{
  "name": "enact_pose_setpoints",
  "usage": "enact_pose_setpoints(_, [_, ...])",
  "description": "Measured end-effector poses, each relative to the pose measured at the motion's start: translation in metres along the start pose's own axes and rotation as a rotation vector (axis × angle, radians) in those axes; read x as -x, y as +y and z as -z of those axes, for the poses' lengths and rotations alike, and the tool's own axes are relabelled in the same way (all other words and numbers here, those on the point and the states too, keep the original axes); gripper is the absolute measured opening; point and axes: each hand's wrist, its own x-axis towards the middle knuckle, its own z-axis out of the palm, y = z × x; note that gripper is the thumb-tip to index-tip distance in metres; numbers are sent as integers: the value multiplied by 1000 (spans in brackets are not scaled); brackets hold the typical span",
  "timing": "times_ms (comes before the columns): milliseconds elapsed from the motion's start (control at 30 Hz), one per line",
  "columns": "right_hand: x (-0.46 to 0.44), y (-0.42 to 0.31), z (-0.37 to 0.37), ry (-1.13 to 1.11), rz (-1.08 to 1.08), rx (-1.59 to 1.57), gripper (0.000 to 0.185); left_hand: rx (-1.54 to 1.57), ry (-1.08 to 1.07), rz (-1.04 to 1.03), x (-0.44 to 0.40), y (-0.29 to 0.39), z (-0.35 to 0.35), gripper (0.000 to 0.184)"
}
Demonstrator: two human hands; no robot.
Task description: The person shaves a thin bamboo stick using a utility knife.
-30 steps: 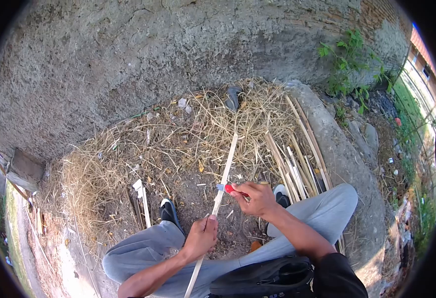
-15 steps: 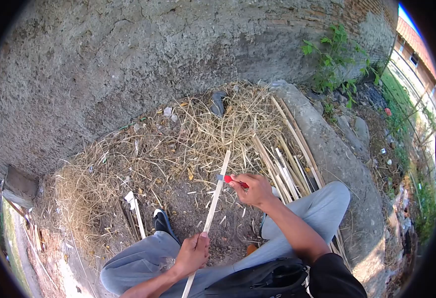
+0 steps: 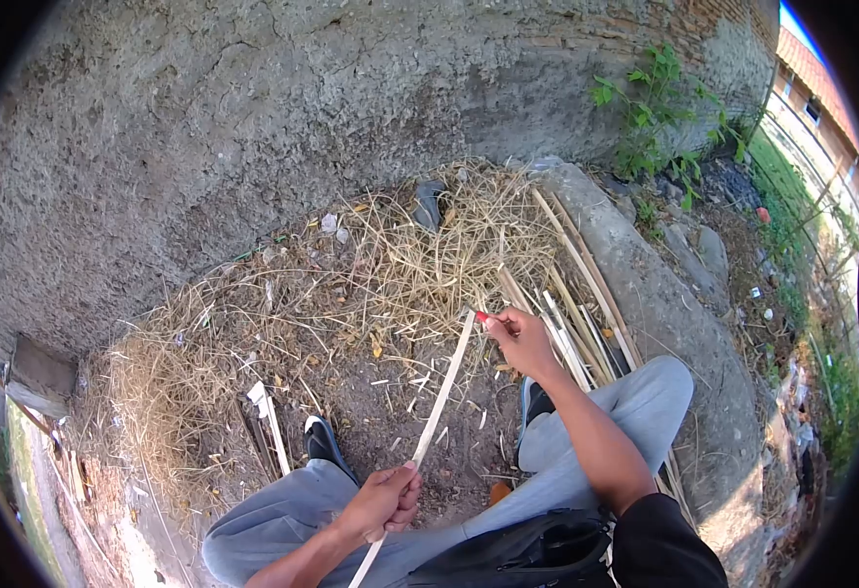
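Observation:
A long, pale strip of wood or bamboo [image 3: 444, 397] slants up and away from my lap. My left hand [image 3: 382, 502] is closed around its lower part, and the end below runs past my thigh. Near the strip's far tip, my right hand [image 3: 523, 343] grips a small red-handled knife [image 3: 481, 317]. Fingers cover most of the handle. The blade is small and hard to see, at or just beside the strip's tip. Thin pale shavings [image 3: 420, 380] lie scattered on the dirt beneath.
Several cut strips [image 3: 586, 333] lie to the right, beside a concrete ledge [image 3: 665, 314]. Straw [image 3: 449, 250] covers the ground up to a rough wall [image 3: 283, 118]. A dark grey object [image 3: 429, 204] rests on the straw. My shoe [image 3: 324, 441] is at the left.
My right hand and the knife have moved up and right along the strip to its far tip. The strip has tilted a little to the right, with my left hand still on it.

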Motion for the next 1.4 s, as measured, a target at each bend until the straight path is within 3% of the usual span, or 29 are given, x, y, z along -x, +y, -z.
enact_pose_setpoints(33, [0,-4,2,-2,3,1,23,9,-3,-3,-1,-1,1,36])
enact_pose_setpoints(100, [1,-19,8,-110,-419,-551,22,19,-3,-8,-6,-4,5,36])
enact_pose_setpoints(333, [28,-52,-19,18,-328,-532,30,-158,86,-211,-24,-22,10,37])
enact_pose_setpoints(700, [12,-48,4,187,-388,-711,22,-612,167,-447,-27,-38,10,39])
enact_pose_setpoints(800, [11,-41,4,117,-422,-831,21,-680,212,-364,-24,-31,8,37])
enact_pose_setpoints(867, [12,-39,0,68,-434,-868,21,-716,209,-559,-25,-27,6,39])
enact_pose_setpoints(1000, [18,-52,-13,-42,-439,-900,22,-531,103,-707,-43,-18,4,44])
enact_pose_setpoints(1067, [22,-52,-18,-90,-439,-855,21,-304,28,-588,-43,-12,-1,43])
enact_pose_setpoints(1167, [27,-49,-29,-149,-364,-672,25,-384,41,-468,-42,-10,3,38])
enact_pose_setpoints(1200, [29,-52,-32,-148,-299,-536,30,-376,44,-470,-44,-14,3,38])
enact_pose_setpoints(1267, [37,-60,-31,-119,-174,-399,38,-570,252,-670,-49,-22,4,35])
enact_pose_setpoints(1333, [48,-62,-33,-91,21,-34,45,-578,295,-669,-48,-21,10,38])
enact_pose_setpoints(1367, [52,-54,-40,-25,219,13,39,-590,334,-669,-47,-20,12,40])
enact_pose_setpoints(1400, [59,-59,-41,-30,221,13,39,-586,337,-670,-46,-18,13,40])
